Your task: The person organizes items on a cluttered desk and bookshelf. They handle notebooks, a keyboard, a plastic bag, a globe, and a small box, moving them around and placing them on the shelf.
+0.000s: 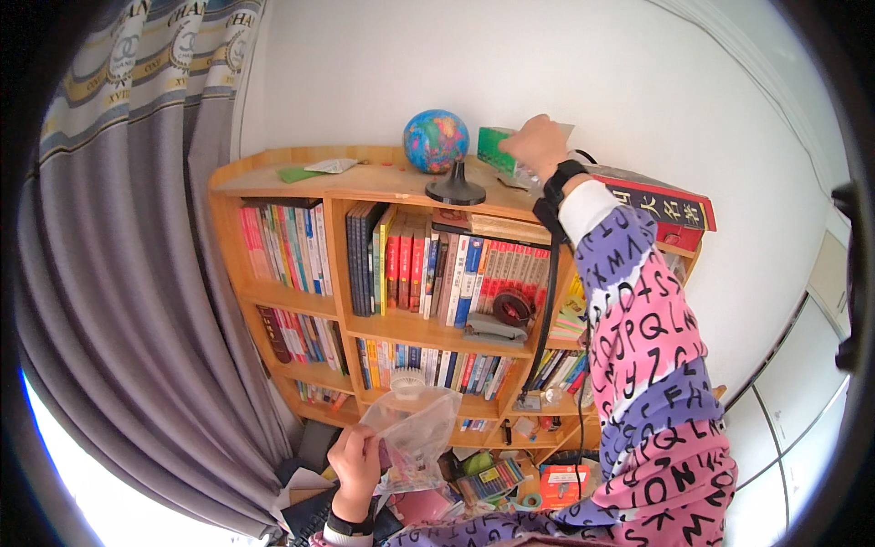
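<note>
My left hand, low in the picture, is closed on the edge of a clear plastic bag that holds small things I cannot make out. My right hand reaches to the top of a wooden bookcase and covers the right part of a green box. Its fingertips are hidden, so whether it grips the box is unclear. Crumpled clear plastic lies under that hand. To the left are a blue globe and a black cone-shaped stand.
A large red boxed book set lies at the top right. Books fill the shelves, with a tape roll and a grey stapler before them. A grey curtain hangs left. Pens and papers clutter the area below.
</note>
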`<state>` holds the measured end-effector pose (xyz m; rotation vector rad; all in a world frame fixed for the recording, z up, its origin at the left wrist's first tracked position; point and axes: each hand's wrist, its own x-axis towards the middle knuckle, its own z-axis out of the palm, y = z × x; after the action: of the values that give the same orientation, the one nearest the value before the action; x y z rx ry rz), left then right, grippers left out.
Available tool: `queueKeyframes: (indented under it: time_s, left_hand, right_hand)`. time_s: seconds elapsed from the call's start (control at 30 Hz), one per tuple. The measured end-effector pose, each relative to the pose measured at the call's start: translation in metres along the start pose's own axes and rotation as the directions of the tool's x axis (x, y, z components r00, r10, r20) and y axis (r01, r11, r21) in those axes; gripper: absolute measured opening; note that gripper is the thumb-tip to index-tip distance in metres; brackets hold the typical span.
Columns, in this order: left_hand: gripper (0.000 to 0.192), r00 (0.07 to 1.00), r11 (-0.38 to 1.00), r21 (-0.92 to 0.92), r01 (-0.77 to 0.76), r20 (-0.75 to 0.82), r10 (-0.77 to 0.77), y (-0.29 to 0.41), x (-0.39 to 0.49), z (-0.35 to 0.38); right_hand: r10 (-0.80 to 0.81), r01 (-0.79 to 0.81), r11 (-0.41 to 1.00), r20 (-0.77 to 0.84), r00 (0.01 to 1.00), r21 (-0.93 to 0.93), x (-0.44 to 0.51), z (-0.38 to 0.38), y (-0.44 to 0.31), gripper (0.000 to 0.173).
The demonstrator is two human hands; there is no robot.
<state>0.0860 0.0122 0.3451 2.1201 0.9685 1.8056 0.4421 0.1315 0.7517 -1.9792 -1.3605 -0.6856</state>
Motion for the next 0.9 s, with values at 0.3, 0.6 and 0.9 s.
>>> queueKeyframes:
  time_s: [0.3,0.6,0.9]
  left_hand:
    - [0.016,0.999,0.999,0.042,0.033,0.021,-0.034,0.003,-0.008,-0.001]
    - [0.017,0.999,0.999,0.015,0.033,0.008,-0.033,-0.011,-0.011,-0.005]
    - [0.018,0.996,0.994,0.078,0.082,0.022,-0.084,-0.006,-0.018,-0.007]
  right_hand:
    - [-0.036,-0.161,0.908,0.456,0.889,0.386,-0.013,-0.011,-0.008,0.075]
    - [0.059,0.008,0.982,0.351,0.935,-0.188,0.055,-0.043,0.074,0.072]
    - [0.141,-0.027,0.965,0.432,0.891,-0.261,0.063,-0.008,0.084,0.065]
